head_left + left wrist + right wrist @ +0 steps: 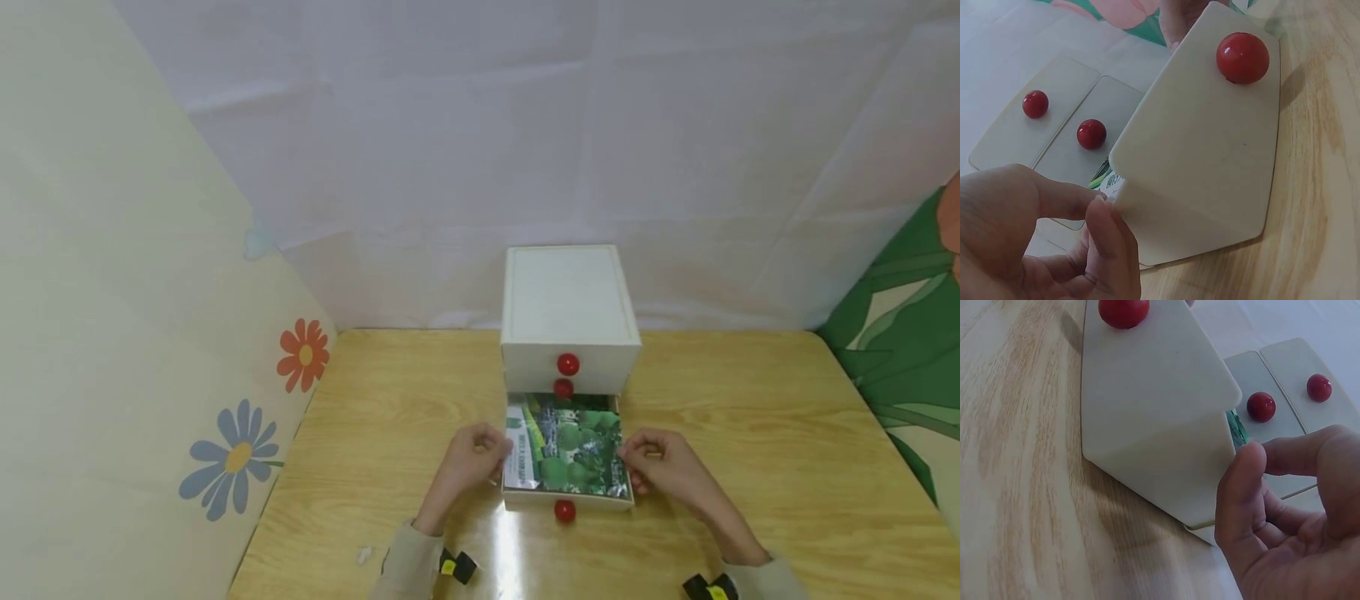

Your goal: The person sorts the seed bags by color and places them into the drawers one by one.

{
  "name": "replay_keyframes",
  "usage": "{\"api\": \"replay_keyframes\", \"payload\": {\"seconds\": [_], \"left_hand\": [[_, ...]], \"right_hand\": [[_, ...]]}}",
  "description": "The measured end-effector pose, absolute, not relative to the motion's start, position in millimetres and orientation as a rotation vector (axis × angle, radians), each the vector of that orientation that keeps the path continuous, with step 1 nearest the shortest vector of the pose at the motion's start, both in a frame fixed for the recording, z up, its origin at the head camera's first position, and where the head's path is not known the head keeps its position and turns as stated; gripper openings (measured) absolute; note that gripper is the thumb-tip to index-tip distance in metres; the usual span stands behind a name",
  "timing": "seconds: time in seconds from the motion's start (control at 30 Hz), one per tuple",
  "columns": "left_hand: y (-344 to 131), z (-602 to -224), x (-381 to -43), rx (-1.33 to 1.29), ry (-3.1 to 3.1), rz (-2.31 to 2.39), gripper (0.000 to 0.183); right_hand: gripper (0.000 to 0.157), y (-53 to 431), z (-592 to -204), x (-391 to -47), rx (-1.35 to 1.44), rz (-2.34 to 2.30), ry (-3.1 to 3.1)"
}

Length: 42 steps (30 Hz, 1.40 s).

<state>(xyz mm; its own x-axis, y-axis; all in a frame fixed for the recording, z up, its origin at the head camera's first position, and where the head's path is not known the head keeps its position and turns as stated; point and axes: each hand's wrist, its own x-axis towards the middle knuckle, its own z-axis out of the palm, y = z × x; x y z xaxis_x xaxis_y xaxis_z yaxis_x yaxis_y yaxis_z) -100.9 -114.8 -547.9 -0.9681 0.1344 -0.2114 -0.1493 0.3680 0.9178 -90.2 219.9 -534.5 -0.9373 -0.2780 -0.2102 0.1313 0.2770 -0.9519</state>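
Observation:
A white drawer box [566,300] has its bottom drawer [540,500] pulled out. In that drawer lies a glossy green printed packet [577,450] with pictures of leafy plants and a white strip of text at its left. My left hand [468,458] pinches the packet's left edge between thumb and forefinger, beside the drawer's side wall. On the opposite side, my right hand [663,465] pinches the right edge the same way. In the wrist views the drawer's front hides most of the packet; only a sliver [1237,428] shows near the right fingertips.
Red round knobs sit on the drawer fronts, one on the pulled-out drawer [565,511] and two on the closed ones above. The box stands on a wood-grain table [397,400] near a white cloth backdrop [450,167]. A flower-printed panel [240,458] rises at left.

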Motion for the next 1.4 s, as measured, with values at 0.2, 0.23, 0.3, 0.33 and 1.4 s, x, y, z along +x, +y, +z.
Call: {"api": "replay_keyframes", "payload": {"seconds": [0.2, 0.23, 0.3, 0.33, 1.4], "left_hand": [[-116, -549, -100, 0.039, 2.393, 1.649, 0.015], [-116, -549, -100, 0.04, 2.391, 1.649, 0.015], [-116, -548, -100, 0.038, 2.39, 1.647, 0.015], [-116, -548, -100, 0.031, 2.387, 1.647, 0.014], [-127, -496, -126, 0.21, 2.503, 1.916, 0.025]], "right_hand": [[0.021, 218, -536, -89, -0.122, -1.698, 2.257], [0.021, 218, -536, -89, -0.118, -1.698, 2.26], [0.021, 217, -535, -88, -0.101, -1.699, 2.268], [0.021, 217, -535, -88, -0.097, -1.699, 2.272], [0.032, 163, -537, -29, -0.787, -1.478, 2.958]]}}
